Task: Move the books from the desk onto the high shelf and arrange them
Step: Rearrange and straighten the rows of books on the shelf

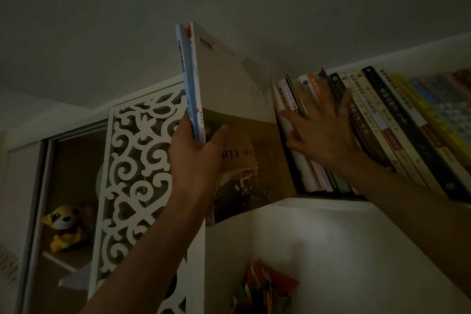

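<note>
My left hand (196, 153) grips a few thin books (224, 84) by their lower spines and holds them upright at the left end of the high shelf (318, 202). The nearest has a pale cover with a brown lower half. To the right, a row of several books (377, 120) stands on the shelf, leaning to the right. My right hand (323, 132) lies flat against their spines with its fingers spread, pressing on the leftmost ones. A narrow gap separates the held books from the row.
A white panel with cut-out scrollwork (137, 173) stands left of the shelf. Behind it a yellow plush toy (65, 227) sits in a cabinet. Colourful paper items (265, 288) lie below the shelf. The ceiling is close above. The room is dim.
</note>
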